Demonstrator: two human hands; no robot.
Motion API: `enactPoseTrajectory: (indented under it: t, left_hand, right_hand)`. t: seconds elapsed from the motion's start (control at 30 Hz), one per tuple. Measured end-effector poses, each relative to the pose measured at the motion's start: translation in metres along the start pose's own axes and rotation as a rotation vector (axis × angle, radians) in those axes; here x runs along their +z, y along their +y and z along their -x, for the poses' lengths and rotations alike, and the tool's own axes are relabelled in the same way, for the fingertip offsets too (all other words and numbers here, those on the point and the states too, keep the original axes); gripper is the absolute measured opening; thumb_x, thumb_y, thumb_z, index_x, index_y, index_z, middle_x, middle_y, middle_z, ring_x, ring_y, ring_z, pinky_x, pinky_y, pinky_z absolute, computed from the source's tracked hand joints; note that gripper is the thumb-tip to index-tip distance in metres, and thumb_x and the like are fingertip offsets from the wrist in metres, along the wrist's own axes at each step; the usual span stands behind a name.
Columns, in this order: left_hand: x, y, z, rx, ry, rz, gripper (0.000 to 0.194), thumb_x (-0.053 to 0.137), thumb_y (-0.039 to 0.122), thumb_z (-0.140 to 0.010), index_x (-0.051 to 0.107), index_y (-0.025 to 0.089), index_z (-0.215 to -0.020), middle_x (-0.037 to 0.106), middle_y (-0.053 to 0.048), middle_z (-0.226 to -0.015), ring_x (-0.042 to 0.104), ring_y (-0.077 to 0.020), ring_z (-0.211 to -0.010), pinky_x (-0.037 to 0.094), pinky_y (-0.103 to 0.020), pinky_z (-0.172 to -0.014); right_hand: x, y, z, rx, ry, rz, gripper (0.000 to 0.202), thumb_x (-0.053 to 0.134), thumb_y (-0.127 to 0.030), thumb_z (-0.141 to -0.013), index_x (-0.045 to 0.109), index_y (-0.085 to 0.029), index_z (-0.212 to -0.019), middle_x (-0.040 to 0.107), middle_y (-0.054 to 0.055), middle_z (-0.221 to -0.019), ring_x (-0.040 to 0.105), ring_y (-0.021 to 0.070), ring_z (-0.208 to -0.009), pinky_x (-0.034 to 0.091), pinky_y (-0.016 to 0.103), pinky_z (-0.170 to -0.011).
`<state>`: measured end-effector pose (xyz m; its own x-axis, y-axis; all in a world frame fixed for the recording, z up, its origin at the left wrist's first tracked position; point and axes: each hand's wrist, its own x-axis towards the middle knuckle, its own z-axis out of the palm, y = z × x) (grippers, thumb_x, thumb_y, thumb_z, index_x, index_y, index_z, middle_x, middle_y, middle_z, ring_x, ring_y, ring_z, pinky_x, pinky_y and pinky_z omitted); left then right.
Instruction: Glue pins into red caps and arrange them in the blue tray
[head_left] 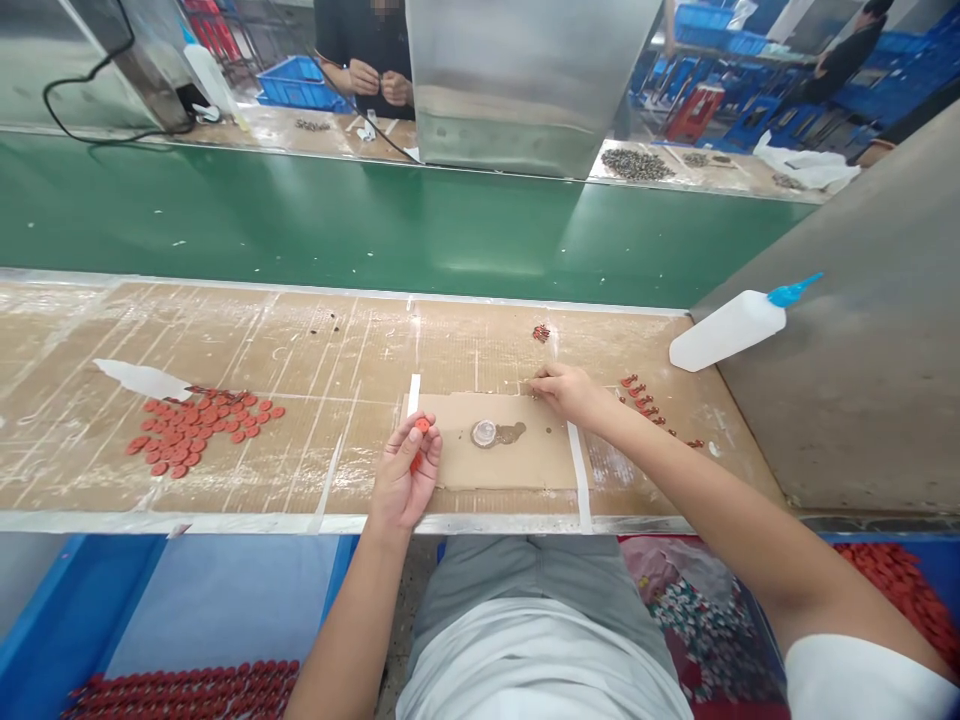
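My left hand [409, 470] is closed at the near edge of a cardboard sheet [457, 470], a small red disc [422, 425] pinched in its fingertips and more red showing in the palm. Over the sheet's far right corner, my right hand [566, 392] has its fingertips together; whatever they hold is too small to name. Between the hands lies a round whitish cap [484, 433] beside a brownish wet smear [512, 433]. A small pile of dark red pieces [541, 333] sits beyond my right hand, and a row of red pieces [643, 402] lies right of it, partly behind the forearm.
Many red discs [180, 430] lie at the left by a white strip [142, 380]. A white bottle with a blue nozzle [727, 330] leans at the right metal wall [847, 350]. Beyond the green belt [300, 220], a person [375, 60] works. Blue bins [97, 590] stand below the table edge.
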<state>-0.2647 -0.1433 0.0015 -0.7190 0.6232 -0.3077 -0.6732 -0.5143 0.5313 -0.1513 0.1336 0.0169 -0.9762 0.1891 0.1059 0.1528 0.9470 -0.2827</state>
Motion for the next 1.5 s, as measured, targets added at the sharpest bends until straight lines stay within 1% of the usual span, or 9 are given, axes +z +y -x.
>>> enactPoseTrajectory:
  t: [0.1,0.3,0.47,0.53,0.63,0.73,0.97,1.37,1.5]
  left_hand:
    - [-0.001,0.001,-0.001,-0.005,0.003,0.017,0.021,0.071,0.014,-0.074,0.070,0.018,-0.095,0.072,-0.002,-0.097,0.067,-0.0052,-0.082,0.053,-0.013,-0.081]
    - [-0.002,0.001,0.000,0.001,0.007,0.016,0.021,0.070,0.013,-0.075,0.070,0.020,-0.094,0.073,-0.002,-0.098,0.068,-0.0047,-0.083,0.052,-0.012,-0.081]
    - [-0.003,-0.001,0.002,0.014,-0.003,-0.001,0.022,0.071,0.014,-0.074,0.070,0.019,-0.095,0.072,-0.002,-0.101,0.068,-0.0055,-0.085,0.052,-0.013,-0.083]
    - [-0.003,-0.001,0.002,0.017,-0.009,-0.002,0.023,0.072,0.013,-0.073,0.070,0.019,-0.095,0.072,-0.002,-0.101,0.068,-0.0057,-0.085,0.052,-0.013,-0.083]
    - [-0.002,-0.001,0.003,0.025,-0.009,-0.010,0.023,0.071,0.013,-0.073,0.070,0.019,-0.096,0.072,-0.002,-0.101,0.068,-0.0058,-0.086,0.051,-0.013,-0.084]
    - [-0.001,-0.001,0.005,0.034,0.010,-0.027,0.024,0.071,0.013,-0.073,0.070,0.019,-0.096,0.072,-0.002,-0.102,0.068,-0.0057,-0.086,0.051,-0.014,-0.084]
    - [-0.003,-0.001,0.005,0.032,0.035,-0.024,0.023,0.072,0.014,-0.073,0.070,0.020,-0.095,0.072,-0.001,-0.099,0.068,-0.0057,-0.083,0.052,-0.014,-0.082]
    - [-0.004,-0.001,0.004,0.023,0.035,-0.019,0.020,0.070,0.014,-0.075,0.070,0.019,-0.094,0.073,-0.002,-0.097,0.068,-0.0064,-0.082,0.053,-0.015,-0.080]
    - [-0.004,-0.001,0.004,0.026,0.023,-0.010,0.020,0.071,0.015,-0.075,0.070,0.019,-0.094,0.073,-0.002,-0.097,0.068,-0.0063,-0.082,0.053,-0.014,-0.080]
  right_hand:
    - [-0.002,-0.001,0.002,-0.003,0.041,0.003,0.026,0.051,-0.022,-0.088,0.069,-0.022,-0.107,0.072,0.007,-0.098,0.067,0.0198,-0.086,0.050,0.030,-0.078]
    - [-0.002,-0.005,0.010,0.119,0.177,-0.148,0.017,0.060,-0.030,-0.083,0.073,-0.024,-0.091,0.075,0.002,-0.090,0.069,0.0181,-0.077,0.054,0.031,-0.075]
    - [0.006,-0.046,0.023,0.293,0.510,-0.451,0.024,0.065,-0.038,-0.080,0.071,-0.021,-0.096,0.074,0.005,-0.092,0.069,0.0179,-0.076,0.057,0.032,-0.072]
    - [0.013,-0.069,0.028,0.292,0.571,-0.556,0.021,0.067,-0.037,-0.079,0.071,-0.022,-0.094,0.074,0.004,-0.089,0.068,0.0169,-0.073,0.057,0.031,-0.070]
    - [0.026,-0.095,0.031,0.216,0.599,-0.587,0.015,0.067,-0.033,-0.079,0.072,-0.025,-0.090,0.074,0.003,-0.086,0.065,0.0154,-0.065,0.057,0.031,-0.065]
    - [0.038,-0.106,0.030,0.137,0.625,-0.557,0.014,0.067,-0.030,-0.079,0.072,-0.028,-0.092,0.074,0.002,-0.086,0.067,0.0167,-0.068,0.057,0.034,-0.067]
    - [0.054,-0.103,0.029,0.045,0.669,-0.529,0.019,0.067,-0.025,-0.079,0.071,-0.030,-0.097,0.074,0.003,-0.090,0.069,0.0204,-0.080,0.059,0.039,-0.073]
    - [0.052,-0.106,0.026,-0.121,0.690,-0.495,0.035,0.068,-0.013,-0.077,0.068,-0.032,-0.106,0.074,0.001,-0.088,0.068,0.0175,-0.075,0.057,0.034,-0.068]
    - [0.054,-0.104,0.025,-0.148,0.675,-0.485,0.033,0.068,-0.013,-0.077,0.068,-0.030,-0.105,0.073,0.002,-0.087,0.068,0.0166,-0.074,0.056,0.034,-0.069]
